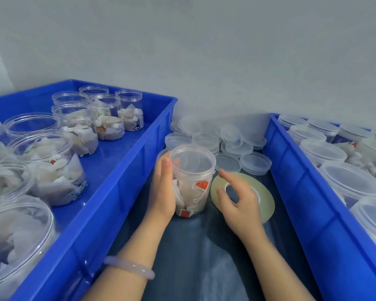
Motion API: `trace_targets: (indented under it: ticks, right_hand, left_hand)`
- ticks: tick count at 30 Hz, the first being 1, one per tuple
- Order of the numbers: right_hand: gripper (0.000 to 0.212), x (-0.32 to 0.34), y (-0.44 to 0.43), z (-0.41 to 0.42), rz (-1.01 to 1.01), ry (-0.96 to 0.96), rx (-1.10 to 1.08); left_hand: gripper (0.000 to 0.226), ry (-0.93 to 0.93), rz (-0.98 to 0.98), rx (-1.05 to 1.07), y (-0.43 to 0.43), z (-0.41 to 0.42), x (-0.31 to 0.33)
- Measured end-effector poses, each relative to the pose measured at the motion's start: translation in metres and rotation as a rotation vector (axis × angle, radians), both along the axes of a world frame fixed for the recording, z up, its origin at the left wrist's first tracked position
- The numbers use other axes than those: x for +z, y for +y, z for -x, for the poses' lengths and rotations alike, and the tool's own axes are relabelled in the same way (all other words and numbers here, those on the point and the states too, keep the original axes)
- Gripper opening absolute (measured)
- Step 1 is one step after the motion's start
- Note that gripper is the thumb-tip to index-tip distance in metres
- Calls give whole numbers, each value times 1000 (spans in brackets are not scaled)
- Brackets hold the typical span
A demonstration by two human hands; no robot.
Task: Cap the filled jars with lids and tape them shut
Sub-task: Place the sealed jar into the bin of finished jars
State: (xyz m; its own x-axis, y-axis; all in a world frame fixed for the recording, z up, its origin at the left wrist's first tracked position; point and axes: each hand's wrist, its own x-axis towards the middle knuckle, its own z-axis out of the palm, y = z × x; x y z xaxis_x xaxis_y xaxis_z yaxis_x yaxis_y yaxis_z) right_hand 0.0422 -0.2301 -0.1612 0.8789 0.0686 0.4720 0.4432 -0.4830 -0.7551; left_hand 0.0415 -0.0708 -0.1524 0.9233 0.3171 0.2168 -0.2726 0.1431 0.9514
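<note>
Left hand (162, 192) fingers curled round filled jar (192, 170), right hand (241, 206) fingers spread over tape roll (266, 202)

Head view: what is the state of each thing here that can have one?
Middle jar, upright, filled, no lid, held by left hand.
Tape roll, flat on table, under right hand.
Left crate jars, uncapped.
Right crate jars, capped.
Loose lids, piled behind middle jar.
</note>
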Motion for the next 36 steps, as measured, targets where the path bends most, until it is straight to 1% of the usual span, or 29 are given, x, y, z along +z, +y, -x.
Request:
trace_targets:
  ticks: [1, 3, 5, 6, 7, 9, 12, 14, 15, 17, 19, 20, 21, 24, 25, 28, 29, 31, 32, 34, 36]
  right_hand:
    - [39, 6, -1, 1, -119, -4, 44]
    - [38, 17, 1, -2, -350, 87, 216]
    - [49, 21, 5, -11, -546, 218, 407]
    - [57, 21, 7, -16, -596, 274, 458]
    - [61, 19, 9, -20, -614, 309, 496]
    - [62, 14, 13, -26, -649, 343, 558]
    - [79, 8, 17, -31, -717, 391, 574]
    - [84, 4, 19, -32, -751, 385, 581]
    - [81, 4, 19, -32, -777, 390, 582]
    - [65, 4, 18, -34, -848, 419, 542]
    - [48, 3, 14, -37, -827, 398, 498]
    - [46, 2, 12, -37, -805, 382, 493]
    - [50, 2, 11, -36, -800, 378, 494]
    - [72, 2, 12, -34, -797, 386, 529]
    - [73, 1, 12, -35, -783, 378, 537]
    - [62, 1, 14, -36, -764, 346, 511]
    - [61, 2, 15, -35, -762, 345, 497]
    - [58, 7, 15, -31, -761, 356, 494]
    - [52, 12, 15, -29, -745, 371, 479]
    - [43, 26, 17, -23, -662, 404, 392]
    - [37, 44, 25, -15, -567, 360, 265]
  left_hand:
    - [82, 20, 5, -11, -2, -1, -2]
    - [87, 68, 33, -18, -4, -4, -5]
    - [89, 85, 49, -19, -4, -4, -7]
    - [91, 80, 46, -30, -4, -4, -6]
    - [92, 73, 46, -45, -3, -4, -6]
    - [93, 70, 48, -67, -3, -4, -7]
    - [96, 69, 34, -69, -3, -6, -6]
    - [92, 57, 15, -42, -4, -6, -6]
    - [89, 55, 21, -39, -4, -6, -7]
    - [80, 58, 94, -49, -7, -5, -9]
    - [77, 47, 96, -12, -9, -4, -10]
    - [77, 38, 80, 6, -11, -4, -10]
    - [77, 33, 79, 9, -12, -4, -10]
    - [75, 33, 116, -20, -11, -4, -9]
    - [76, 31, 117, -28, -10, -4, -9]
    - [79, 19, 108, -55, -9, -4, -10]
    - [79, 19, 109, -59, -9, -4, -11]
    - [81, 9, 96, -41, -8, -5, -11]
    - [84, -4, 78, -20, -8, -6, -11]
    - [88, -53, 16, 12, -8, -3, -8]
    - [81, -105, -7, 7, -16, 2, 3]
